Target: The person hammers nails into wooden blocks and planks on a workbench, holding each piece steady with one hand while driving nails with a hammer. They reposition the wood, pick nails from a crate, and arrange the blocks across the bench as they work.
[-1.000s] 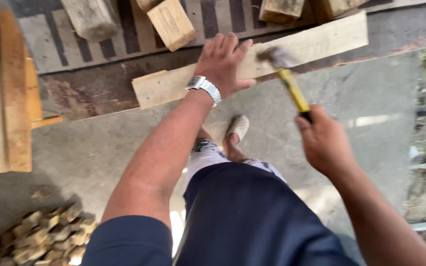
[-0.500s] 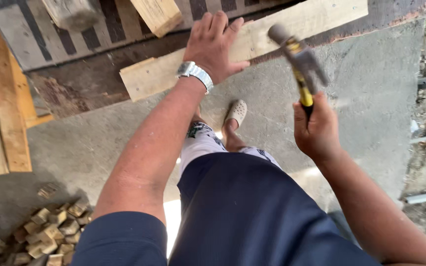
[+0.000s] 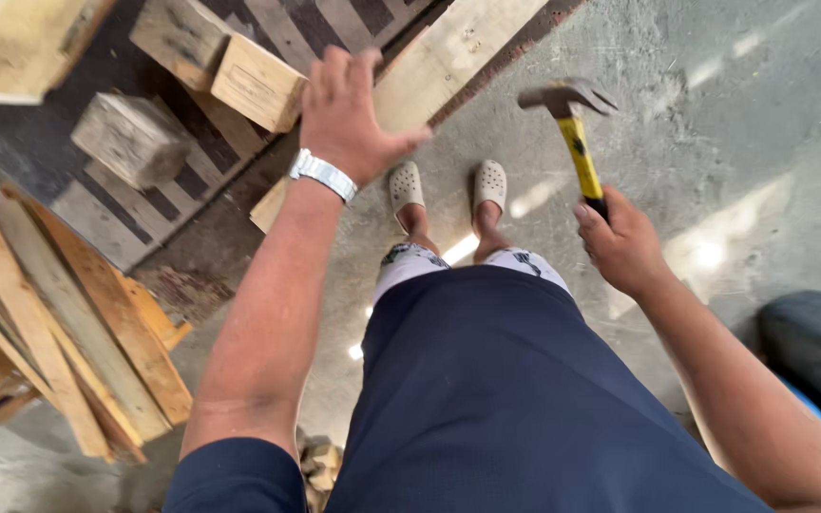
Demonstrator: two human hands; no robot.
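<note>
Two hands engaged: right hand (image 3: 624, 249) clenches yellow-handled hammer (image 3: 577, 142) head-up, ready; left hand (image 3: 349, 119), fingers spread and empty, hovers above plank (image 3: 448, 57).

Probably a rough woodworking yard or workshop: bare concrete floor (image 3: 715, 171), stacked planks (image 3: 68, 313), loose wooden blocks (image 3: 130, 138), and a claw hammer (image 3: 572, 123).

The long pale wooden plank (image 3: 448, 66) lies on the concrete floor (image 3: 715, 152) ahead of the feet. Left of it sit chunky wooden blocks (image 3: 192, 57); further left, slanted weathered boards (image 3: 68, 323) are stacked.
</note>
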